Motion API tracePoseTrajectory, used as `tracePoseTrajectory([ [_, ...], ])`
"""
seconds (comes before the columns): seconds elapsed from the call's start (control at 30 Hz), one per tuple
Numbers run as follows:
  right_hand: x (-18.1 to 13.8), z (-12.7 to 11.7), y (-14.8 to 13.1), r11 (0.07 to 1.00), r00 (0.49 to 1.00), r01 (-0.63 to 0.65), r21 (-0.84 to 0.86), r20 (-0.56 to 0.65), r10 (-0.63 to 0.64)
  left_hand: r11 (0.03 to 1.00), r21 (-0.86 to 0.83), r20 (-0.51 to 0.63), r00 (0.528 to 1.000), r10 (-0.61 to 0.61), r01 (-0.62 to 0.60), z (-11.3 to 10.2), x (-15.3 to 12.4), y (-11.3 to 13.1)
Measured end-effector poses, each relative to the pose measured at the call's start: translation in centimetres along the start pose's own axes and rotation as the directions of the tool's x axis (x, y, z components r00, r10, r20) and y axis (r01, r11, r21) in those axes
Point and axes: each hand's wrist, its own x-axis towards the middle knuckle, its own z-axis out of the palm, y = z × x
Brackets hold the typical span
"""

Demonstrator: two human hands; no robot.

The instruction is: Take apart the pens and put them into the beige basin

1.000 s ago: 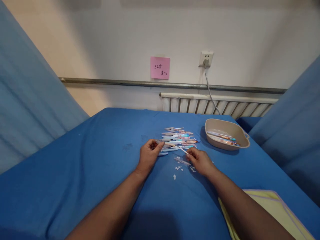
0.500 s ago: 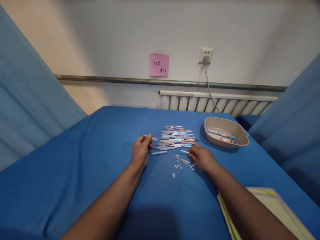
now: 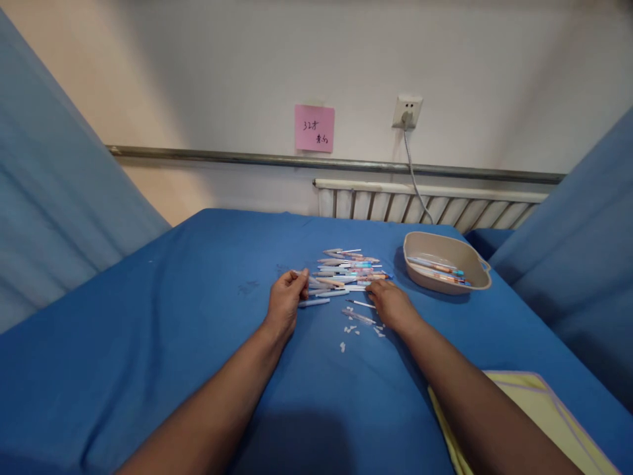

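Several pens and white refills form a loose pile point(image 3: 346, 272) on the blue sheet. My left hand point(image 3: 285, 300) is closed at the pile's left end, pinching a pale pen barrel that its fingers mostly hide. At the opposite end, my right hand point(image 3: 393, 305) has its fingers together on the near right side of the pile; what they grip is hidden. A white refill point(image 3: 363, 303) with a dark tip lies just below those fingers. Nearer to me are a clear pen barrel point(image 3: 359, 316) and several small white pieces point(image 3: 350, 328). A pale pen point(image 3: 316, 302) lies beside my left hand.
A beige basket point(image 3: 475, 249) holding several pens stands to the right of the pile. Folded yellow cloth point(image 3: 524, 402) lies under my right forearm. Blue curtains hang on both sides; behind the bed are a metal rail point(image 3: 237, 158), a radiator point(image 3: 380, 204) and a plugged-in cable point(image 3: 411, 165).
My right hand has let go of the white refill, which now lies on the sheet, and has moved up and left to the pile. My left hand has shifted slightly right with the barrel.
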Motion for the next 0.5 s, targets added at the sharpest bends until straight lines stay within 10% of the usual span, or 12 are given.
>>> tracePoseTrajectory([
  [0.5, 0.0, -1.1, -0.2, 0.986, 0.991, 0.047, -0.161, 0.131, -0.026, 0.997, 0.068, 0.12, 0.992, -0.044, 0.036, 0.3, -0.4, -0.8],
])
